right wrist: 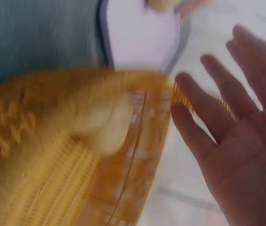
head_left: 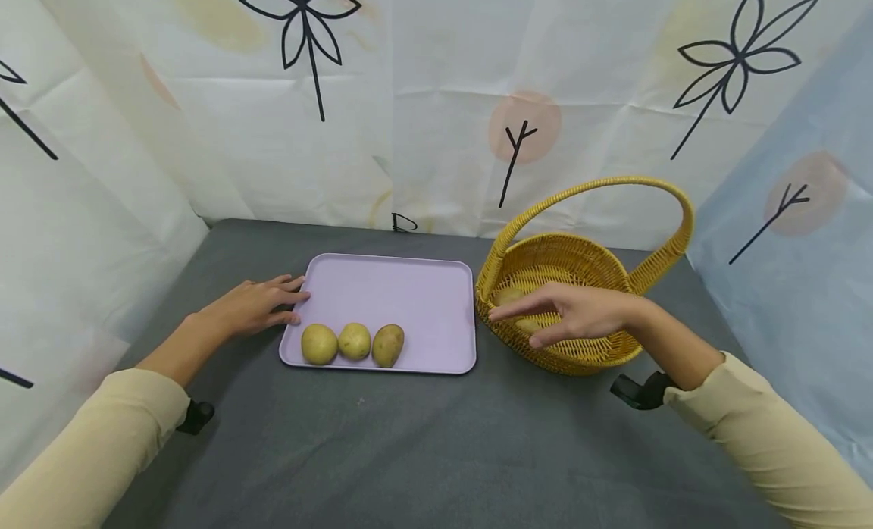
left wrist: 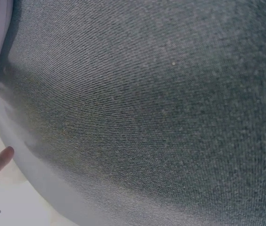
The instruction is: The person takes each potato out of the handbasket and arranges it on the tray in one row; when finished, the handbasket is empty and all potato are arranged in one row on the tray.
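Three yellow-brown, smooth-skinned potatoes (head_left: 355,341) sat in a row along the near edge of a pale lilac, rectangular tray (head_left: 423,302) with rounded corners. The left one was large and nearly round, the middle one smaller and roundish, the right one browner and oval. That oval's long axis ran almost straight away from the person, its far end leaning slightly right; the tray's long axis ran left to right.

Right of the tray stood a golden-yellow, woven, round basket (head_left: 569,248), its tall handle arching from left to right. Inside, near the left wall, lay two pale potatoes (head_left: 508,295), blurred in the right wrist view and partly hidden by the right grip (head_left: 580,311) in the head view. That bare hand hung over the basket, fingers extended and thumb apart, holding nothing. The left grip (head_left: 255,305), its fingers spread, rested its fingertips at the tray's left rim.

Dark grey cloth covered the surface (head_left: 423,453), and a white curtain (head_left: 436,135) printed with black line-drawn plants hung behind.
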